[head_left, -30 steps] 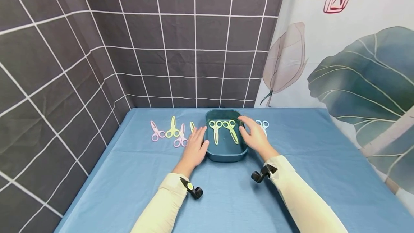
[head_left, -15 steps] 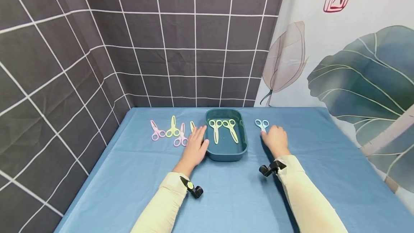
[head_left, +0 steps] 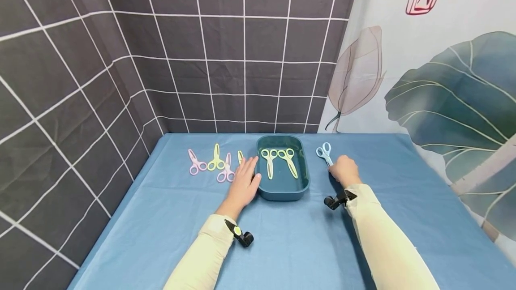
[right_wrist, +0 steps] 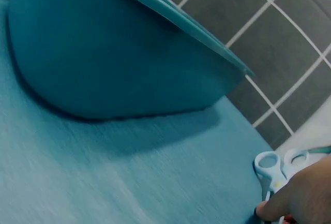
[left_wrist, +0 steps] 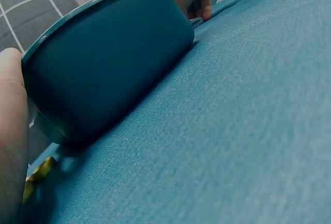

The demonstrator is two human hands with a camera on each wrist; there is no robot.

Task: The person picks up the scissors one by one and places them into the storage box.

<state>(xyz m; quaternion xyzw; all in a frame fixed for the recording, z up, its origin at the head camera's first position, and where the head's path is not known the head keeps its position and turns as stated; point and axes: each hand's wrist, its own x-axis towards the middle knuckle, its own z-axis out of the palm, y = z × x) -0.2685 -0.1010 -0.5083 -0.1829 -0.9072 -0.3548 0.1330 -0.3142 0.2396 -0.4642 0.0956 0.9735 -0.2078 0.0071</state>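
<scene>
One pair of blue scissors (head_left: 327,158) near the table's (head_left: 282,245) far edge is pinched by the right hand (head_left: 345,171); the tray (head_left: 284,195) is best steadied by the straight-fingered left hand (head_left: 242,183).

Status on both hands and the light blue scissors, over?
Right hand holding light blue scissors, handles pointing away. Left hand against left side of bin, fingers extended. Nearest likely obstacle: the bin.

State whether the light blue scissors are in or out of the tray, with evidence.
Out: the light blue scissors are beside the tray, the right hand pinching their blades.
</scene>
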